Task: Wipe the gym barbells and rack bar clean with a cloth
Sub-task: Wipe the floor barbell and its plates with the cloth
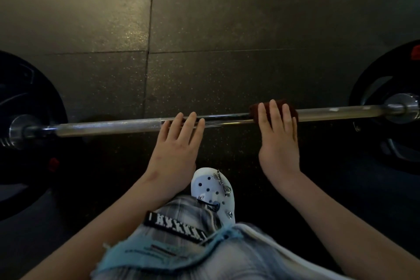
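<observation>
A steel barbell (109,126) lies across the dark rubber floor, with a black plate on its left end (27,134) and another on its right end (386,107). My left hand (177,143) rests on the middle of the bar with straight fingers laid over it. My right hand (278,141) presses a dark red cloth (253,110) onto the bar further right, fingers straight on top of the cloth. The cloth wraps over the bar and shows on both sides of my fingers.
The floor is dark rubber tiling with seams (150,29) running away from me. My white clog (213,191) stands just behind the bar between my arms. A small red object (53,164) lies on the floor near the left plate.
</observation>
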